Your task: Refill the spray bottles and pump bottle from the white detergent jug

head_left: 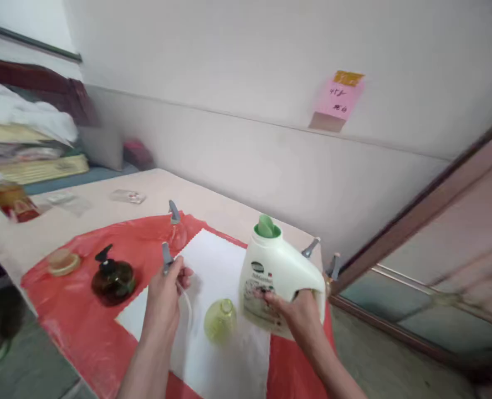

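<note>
Head view: a jug [279, 252] sits at two o'clock from a green bottle [219, 324] on white paper [215, 257]. Fingers of the right hand [299, 311] clamp the jug's handle [319, 284], presumably to bear its weight; whether it is lifted is unclear. At the bottle's ten o'clock, the left hand [166, 288] pinches a sprayer [166, 253], likely so its tube [190, 313] hangs free. The tube's end blurs; both palms are hidden.
</note>
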`<act>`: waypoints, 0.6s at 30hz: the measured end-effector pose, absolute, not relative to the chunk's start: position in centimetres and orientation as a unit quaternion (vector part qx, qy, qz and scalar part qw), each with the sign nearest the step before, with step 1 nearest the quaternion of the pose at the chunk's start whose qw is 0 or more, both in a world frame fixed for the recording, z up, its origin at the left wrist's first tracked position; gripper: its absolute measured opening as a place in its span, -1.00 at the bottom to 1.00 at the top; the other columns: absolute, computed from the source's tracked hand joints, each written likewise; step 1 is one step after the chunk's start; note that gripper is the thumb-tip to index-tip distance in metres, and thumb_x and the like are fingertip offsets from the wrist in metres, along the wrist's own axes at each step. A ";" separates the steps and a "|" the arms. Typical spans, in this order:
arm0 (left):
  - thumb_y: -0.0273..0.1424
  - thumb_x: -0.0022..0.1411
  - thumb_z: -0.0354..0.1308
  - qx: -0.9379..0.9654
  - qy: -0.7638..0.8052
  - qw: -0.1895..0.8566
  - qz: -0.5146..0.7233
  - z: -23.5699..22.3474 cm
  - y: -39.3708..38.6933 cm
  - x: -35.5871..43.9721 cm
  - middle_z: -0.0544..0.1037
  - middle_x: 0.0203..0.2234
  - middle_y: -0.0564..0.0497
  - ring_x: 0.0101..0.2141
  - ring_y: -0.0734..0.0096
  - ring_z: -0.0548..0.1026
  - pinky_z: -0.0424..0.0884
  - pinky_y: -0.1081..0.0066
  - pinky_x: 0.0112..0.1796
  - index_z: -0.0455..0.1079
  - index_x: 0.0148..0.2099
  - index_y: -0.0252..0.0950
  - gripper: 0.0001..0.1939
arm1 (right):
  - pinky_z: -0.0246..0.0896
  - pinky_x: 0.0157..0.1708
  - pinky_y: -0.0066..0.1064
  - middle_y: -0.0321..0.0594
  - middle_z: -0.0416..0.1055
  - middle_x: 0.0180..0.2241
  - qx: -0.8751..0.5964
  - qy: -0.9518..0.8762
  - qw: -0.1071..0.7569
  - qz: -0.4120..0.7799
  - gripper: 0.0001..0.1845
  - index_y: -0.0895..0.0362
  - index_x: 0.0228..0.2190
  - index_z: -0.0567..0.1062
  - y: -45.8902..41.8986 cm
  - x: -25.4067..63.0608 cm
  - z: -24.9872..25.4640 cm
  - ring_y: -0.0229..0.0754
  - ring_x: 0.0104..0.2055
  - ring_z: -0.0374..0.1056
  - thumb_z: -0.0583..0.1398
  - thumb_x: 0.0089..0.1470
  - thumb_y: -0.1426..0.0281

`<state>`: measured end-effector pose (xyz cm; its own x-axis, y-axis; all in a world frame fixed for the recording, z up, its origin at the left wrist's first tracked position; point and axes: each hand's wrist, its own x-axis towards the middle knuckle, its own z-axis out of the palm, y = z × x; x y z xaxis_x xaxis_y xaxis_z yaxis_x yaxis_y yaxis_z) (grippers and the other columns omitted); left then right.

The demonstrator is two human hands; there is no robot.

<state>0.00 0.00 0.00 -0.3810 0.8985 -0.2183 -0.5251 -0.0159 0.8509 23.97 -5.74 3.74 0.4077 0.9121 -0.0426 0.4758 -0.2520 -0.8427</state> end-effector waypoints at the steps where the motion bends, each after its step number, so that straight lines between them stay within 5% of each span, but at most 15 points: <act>1: -0.16 -0.12 0.42 0.197 0.474 0.521 0.682 0.0 -0.1 0.1 0.48 -0.57 0.07 -0.60 0.57 0.37 0.28 0.53 -0.54 0.40 -0.36 -0.31 -0.61 | 0.41 -0.24 -0.18 0.02 0.56 -0.20 -0.773 -0.468 0.346 0.254 -0.34 0.22 -0.09 0.42 -7.1 24.6 3.7 0.11 -0.19 0.50 0.29 -0.24 0.15; 6: -0.16 -0.10 0.40 0.197 0.473 0.527 0.678 0.2 -0.5 0.7 0.47 -0.56 0.08 -0.59 0.57 0.37 0.28 0.52 -0.53 0.40 -0.35 -0.32 -0.61 | 0.40 -0.25 -0.04 0.03 0.55 -0.22 -0.792 -0.589 0.145 0.065 -0.41 0.13 -0.14 0.48 -13.0 28.6 1.8 0.24 -0.16 0.49 0.29 -0.16 0.04; 12: -0.16 -0.01 0.36 0.224 0.472 0.531 0.667 0.4 -0.8 1.3 0.48 -0.55 0.05 -0.56 0.55 0.35 0.29 0.50 -0.49 0.37 -0.34 -0.32 -0.64 | 0.37 -0.08 0.08 0.22 0.35 0.07 -0.558 -0.774 0.168 -0.246 -0.04 0.27 0.27 0.08 -15.4 31.3 0.5 0.29 0.06 0.33 0.26 0.01 0.06; 18: -0.17 0.04 0.33 0.237 0.470 0.531 0.664 0.0 -0.9 1.4 0.48 -0.54 0.04 -0.55 0.53 0.35 0.29 0.48 -0.48 0.38 -0.30 -0.33 -0.66 | 0.37 -0.13 0.08 0.21 0.35 0.04 -0.542 -0.780 0.162 -0.268 -0.20 0.24 0.27 0.10 -14.8 30.4 2.8 0.24 0.00 0.36 0.15 0.15 0.08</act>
<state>1.39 -0.88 -0.04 -0.3230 0.9281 -0.1850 -0.4828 0.0065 0.8757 30.42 -14.83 2.82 -0.3608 0.7579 0.5435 0.9319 0.2700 0.2422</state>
